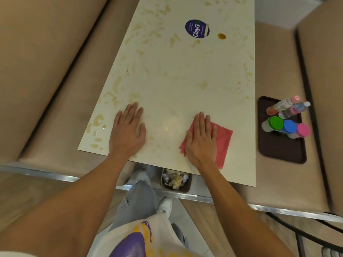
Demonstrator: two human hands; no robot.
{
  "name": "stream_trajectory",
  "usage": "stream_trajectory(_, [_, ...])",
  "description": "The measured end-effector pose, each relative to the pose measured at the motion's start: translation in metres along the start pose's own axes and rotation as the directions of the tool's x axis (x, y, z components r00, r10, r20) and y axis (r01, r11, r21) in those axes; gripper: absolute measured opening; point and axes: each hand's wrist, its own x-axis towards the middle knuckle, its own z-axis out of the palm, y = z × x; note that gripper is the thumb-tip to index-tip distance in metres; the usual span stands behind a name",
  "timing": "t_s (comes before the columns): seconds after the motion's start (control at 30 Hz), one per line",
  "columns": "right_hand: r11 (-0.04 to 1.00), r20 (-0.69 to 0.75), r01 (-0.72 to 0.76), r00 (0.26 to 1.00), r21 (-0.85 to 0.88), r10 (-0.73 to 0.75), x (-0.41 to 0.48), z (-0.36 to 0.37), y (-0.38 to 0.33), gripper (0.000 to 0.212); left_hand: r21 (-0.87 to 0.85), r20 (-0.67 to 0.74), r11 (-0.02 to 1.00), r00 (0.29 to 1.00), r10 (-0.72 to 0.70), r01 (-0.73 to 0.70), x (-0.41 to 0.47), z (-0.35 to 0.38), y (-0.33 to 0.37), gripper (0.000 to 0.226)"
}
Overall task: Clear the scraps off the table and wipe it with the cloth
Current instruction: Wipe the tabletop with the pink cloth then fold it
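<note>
**Both hands flat on the stained table**

The right hand (201,141), fingers straight and together, presses the red cloth (224,141) flat at 5 o'clock on the table (176,80). The left hand (128,132) lies palm down at 7 o'clock, fingers straight, holding nothing. Crumpled scraps (175,179) fill a bin (187,189) at 6 o'clock, below the near edge.

The table (178,75) had a smooth, glossy cream top with wet-looking smears; the pink cloth (222,140) looked soft and matt; the dark tray (282,153) appeared plastic and smooth.
</note>
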Motion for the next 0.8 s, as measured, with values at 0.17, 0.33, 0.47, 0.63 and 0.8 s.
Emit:
stream_trajectory(0.17, [0.953,0.059,0.303,0.951,-0.009,-0.302,-0.025,0.003,-0.024,0.063,0.001,-0.022,1.0,1.0,0.007,-0.007,-0.001,0.0,0.001,0.062])
stream_trajectory(0.33, [0.963,0.056,0.268,0.962,-0.022,-0.267,-0.024,-0.004,0.014,0.063,0.013,-0.017,1.0,1.0,-0.001,0.001,0.0,0.001,0.001,0.062])
stream_trajectory(0.47, [0.999,-0.003,-0.025,1.0,0.021,0.025,0.014,0.002,-0.031,0.066,0.011,-0.014,1.0,1.0,0.003,-0.003,0.0,0.0,0.002,0.062])
stream_trajectory(0.63, [0.872,0.105,0.489,0.869,-0.03,-0.484,-0.028,-0.001,-0.011,0.063,0.02,-0.023,1.0,1.0,0.001,-0.001,0.0,0.001,0.002,0.062])
stream_trajectory(0.8, [0.998,-0.012,0.06,0.998,-0.012,-0.06,0.013,0.001,-0.014,0.064,0.019,-0.029,1.0,1.0,0.002,-0.001,0.0,0.002,0.001,0.062])
